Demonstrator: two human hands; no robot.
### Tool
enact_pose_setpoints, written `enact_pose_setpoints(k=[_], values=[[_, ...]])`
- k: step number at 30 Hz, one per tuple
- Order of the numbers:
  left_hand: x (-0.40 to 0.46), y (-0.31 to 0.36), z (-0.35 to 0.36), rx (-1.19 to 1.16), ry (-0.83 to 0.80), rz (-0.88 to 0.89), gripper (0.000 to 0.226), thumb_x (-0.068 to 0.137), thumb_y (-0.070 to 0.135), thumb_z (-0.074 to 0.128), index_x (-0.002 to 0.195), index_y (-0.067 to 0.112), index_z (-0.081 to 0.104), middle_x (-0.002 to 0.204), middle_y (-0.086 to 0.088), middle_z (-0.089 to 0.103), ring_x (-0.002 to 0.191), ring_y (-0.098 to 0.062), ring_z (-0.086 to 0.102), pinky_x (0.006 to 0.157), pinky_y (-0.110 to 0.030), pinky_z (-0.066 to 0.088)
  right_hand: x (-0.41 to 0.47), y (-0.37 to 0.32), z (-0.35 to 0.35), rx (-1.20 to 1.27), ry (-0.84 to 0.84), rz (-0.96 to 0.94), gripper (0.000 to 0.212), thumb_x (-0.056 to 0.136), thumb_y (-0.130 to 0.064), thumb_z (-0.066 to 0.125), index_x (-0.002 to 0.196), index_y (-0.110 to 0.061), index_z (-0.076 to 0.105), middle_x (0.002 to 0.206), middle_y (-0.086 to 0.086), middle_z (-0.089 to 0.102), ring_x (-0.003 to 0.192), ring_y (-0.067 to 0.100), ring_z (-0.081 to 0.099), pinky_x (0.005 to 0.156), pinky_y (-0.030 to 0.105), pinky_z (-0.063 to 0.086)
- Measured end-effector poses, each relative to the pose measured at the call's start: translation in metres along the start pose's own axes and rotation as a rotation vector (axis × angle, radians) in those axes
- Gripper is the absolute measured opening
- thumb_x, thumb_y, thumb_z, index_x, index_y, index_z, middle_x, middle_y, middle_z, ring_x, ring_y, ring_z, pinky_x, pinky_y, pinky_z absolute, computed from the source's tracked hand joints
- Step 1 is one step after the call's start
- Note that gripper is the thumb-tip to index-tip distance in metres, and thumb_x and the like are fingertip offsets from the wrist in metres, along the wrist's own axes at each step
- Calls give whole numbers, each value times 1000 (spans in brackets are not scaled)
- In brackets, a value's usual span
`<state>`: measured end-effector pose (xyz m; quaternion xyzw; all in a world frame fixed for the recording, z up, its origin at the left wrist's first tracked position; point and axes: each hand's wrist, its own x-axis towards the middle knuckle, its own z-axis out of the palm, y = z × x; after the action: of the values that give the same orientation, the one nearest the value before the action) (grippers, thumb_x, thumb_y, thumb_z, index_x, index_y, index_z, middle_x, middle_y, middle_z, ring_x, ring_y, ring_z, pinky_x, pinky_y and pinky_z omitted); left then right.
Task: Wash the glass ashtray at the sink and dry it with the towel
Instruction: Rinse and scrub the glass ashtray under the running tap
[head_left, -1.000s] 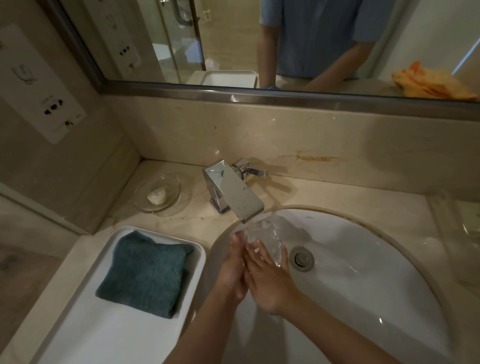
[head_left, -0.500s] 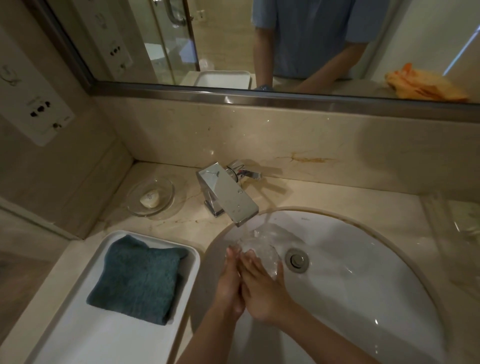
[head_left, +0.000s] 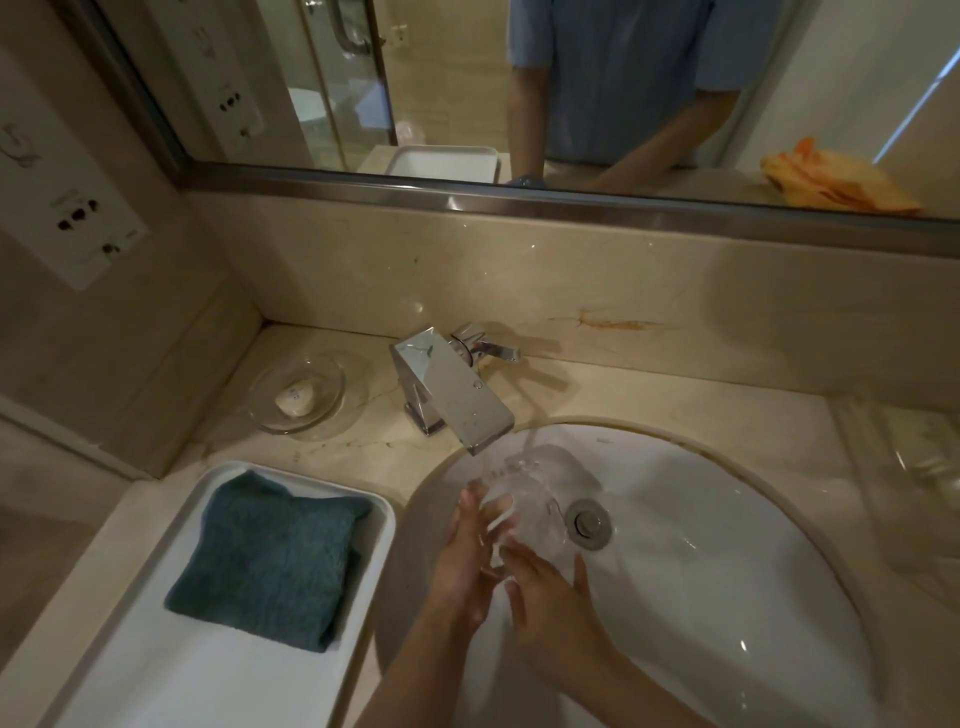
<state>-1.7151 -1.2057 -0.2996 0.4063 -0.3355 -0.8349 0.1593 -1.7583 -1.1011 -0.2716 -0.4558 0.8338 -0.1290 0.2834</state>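
At the front left corner of the bench (head_left: 675, 384) stands a white tray (head_left: 156, 670), and the folded towel (head_left: 270, 558) lies in it, dry and within easy reach of the left hand. Behind the tray, near the back edge, a glass dish (head_left: 298, 397) holds a small piece of soap (head_left: 295, 400). To the right of it the tap (head_left: 452, 395) reaches over the back rim of the sink (head_left: 727, 597), and water runs from its spout.

The ashtray (head_left: 535, 499) is held in the sink directly under this stream, just left of the drain (head_left: 588, 522). The left hand (head_left: 465, 566) holds it from the left side with the fingers curved around the rim. The right hand (head_left: 550, 597) is just beside it, with fingers rather straight and spread against the near side of the glass; because the glass is clear and the water blurs it, I cannot tell exactly how the right fingers touch it.

The step now is the rinsing and rubbing, I think. To do it well, one hand should keep a firm hold, because wet glass is slippery and the basin is hard. The other should rub all faces, also the notches and the bottom, while the ashtray is turned slowly under the water. It is better to keep it low in the basin, so that a slip is short. Before taking the towel, shake off the drops and close the tap.
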Motion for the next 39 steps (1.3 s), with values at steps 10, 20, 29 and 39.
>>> enact_pose_setpoints(k=[10,20,29,39], values=[[4,13,0,-37,-56,31,51,77,56,41,120,31,52,125,-5,58,114,-20,56,94,-52,46,5,13,-9,621,549,129,17,87,-7,60,99,-10,71,93,-5,69,91,18,66,77,3,41],[-7,18,-3,-43,-205,-107,37,94,16,43,131,13,44,114,-10,66,92,-21,69,63,-37,59,49,21,-49,985,50,267,12,93,-26,53,103,-23,60,92,-1,68,76,5,64,57,11,48],[-8,33,-10,-287,-334,-237,59,79,3,44,137,4,38,138,-16,50,124,-27,50,82,-46,56,50,19,-43,1119,114,268,27,95,-33,45,108,-18,63,97,4,72,89,17,69,79,31,56],[-8,34,-13,-217,-278,-195,57,80,1,39,136,13,41,134,-11,54,119,-24,55,89,-52,48,48,13,-42,1156,105,267,28,94,-32,48,117,-18,57,102,-1,67,92,12,64,71,23,54]])
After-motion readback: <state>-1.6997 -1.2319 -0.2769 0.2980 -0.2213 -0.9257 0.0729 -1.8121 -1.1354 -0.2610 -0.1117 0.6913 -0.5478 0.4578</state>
